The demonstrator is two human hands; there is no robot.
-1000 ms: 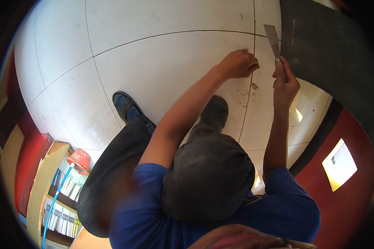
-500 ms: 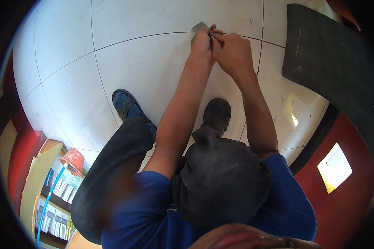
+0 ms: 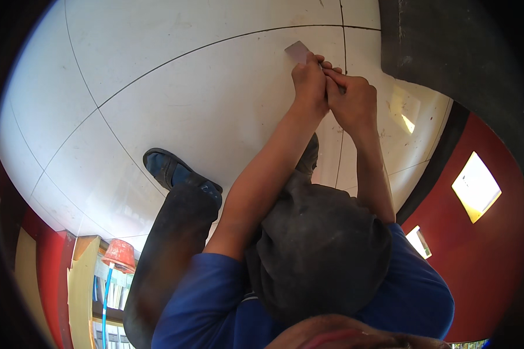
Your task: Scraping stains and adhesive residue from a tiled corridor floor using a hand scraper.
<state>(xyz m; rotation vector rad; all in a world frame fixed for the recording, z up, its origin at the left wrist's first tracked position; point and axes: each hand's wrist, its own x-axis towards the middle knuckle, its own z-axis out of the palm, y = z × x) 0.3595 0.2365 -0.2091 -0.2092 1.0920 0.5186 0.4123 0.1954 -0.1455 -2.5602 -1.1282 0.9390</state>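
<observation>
The flat grey metal scraper [image 3: 297,52] juts forward from the left hand [image 3: 310,84], which is closed around it; the right hand [image 3: 354,100] is closed just behind, apparently gripping it too, though most of that grip is hidden; whether the scraper touches the glossy white tile floor [image 3: 209,87] cannot be told; a firm, low hold, fingers well back from the front edge, should keep it steady; broad floor spreads forward and leftward; the dark grey mat [image 3: 448,52] borders the right, the dark strapped shoe [image 3: 170,169] the near left.
</observation>
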